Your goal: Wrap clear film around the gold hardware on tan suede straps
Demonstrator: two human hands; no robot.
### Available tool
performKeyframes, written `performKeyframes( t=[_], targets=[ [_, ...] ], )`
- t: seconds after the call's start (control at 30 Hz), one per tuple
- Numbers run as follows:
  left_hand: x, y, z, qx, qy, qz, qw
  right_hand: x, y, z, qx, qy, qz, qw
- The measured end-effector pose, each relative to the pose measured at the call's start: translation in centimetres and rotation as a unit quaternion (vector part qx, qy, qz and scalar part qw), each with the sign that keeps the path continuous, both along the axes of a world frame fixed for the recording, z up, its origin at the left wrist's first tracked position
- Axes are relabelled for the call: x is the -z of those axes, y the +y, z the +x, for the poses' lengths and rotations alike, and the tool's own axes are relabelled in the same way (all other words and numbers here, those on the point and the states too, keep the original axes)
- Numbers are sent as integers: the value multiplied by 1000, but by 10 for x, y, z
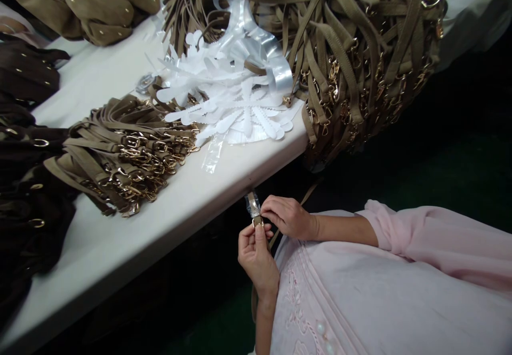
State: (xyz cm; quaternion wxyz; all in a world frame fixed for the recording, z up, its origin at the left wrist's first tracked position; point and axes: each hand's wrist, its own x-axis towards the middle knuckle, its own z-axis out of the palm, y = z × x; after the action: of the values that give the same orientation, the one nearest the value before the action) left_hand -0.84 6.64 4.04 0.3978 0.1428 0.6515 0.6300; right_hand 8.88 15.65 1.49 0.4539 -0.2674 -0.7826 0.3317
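Below the table's edge, both my hands meet at a gold-coloured buckle (pixel 258 221) on a narrow strap. My left hand (pixel 258 259) is closed, its thumb and fingers pinching the strap at the buckle. From the right, my right hand (pixel 290 217) has its fingertips pressed together beside the buckle, at the strap's edge. Clear plastic film (pixel 252 203) covers the strap end that sticks out past the buckle. A thin length of olive strap (pixel 311 191) shows behind my right hand.
A white table (pixel 240 171) runs diagonally. On it lie short olive buckled straps (pixel 120 152), white flower-shaped cutouts (pixel 248 104) and shiny clear plastic strips (pixel 260 46). Long olive straps with gold clips (pixel 352 56) hang over its edge. Olive bags (pixel 104 3) and dark bags (pixel 28 184) are at left.
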Motion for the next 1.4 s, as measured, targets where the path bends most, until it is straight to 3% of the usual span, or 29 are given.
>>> performKeyframes(
  t=[0.17, 0.37, 0.53, 0.93, 1.23, 1.4],
  targets=[
    [-7, 3, -2, 3, -18, 18, 1000, 0, 0, -2, -42, 26, -61, 997],
    [-11, 5, 0, 11, -75, 38, 996, -6, 0, 4, -21, 55, -110, 992],
    [-7, 4, 0, 12, -35, 16, 999, -10, 5, 7, -41, 64, -67, 995],
    [-1, 0, 0, 17, 80, -4, 997, -2, 4, 4, -16, 51, 23, 998],
    [-2, 1, 0, 17, 73, -5, 997, -3, 5, 0, 2, 4, -2, 1000],
    [0, 0, 0, 25, 125, -11, 992, -9, 7, 0, -27, -32, -86, 995]
  ],
)
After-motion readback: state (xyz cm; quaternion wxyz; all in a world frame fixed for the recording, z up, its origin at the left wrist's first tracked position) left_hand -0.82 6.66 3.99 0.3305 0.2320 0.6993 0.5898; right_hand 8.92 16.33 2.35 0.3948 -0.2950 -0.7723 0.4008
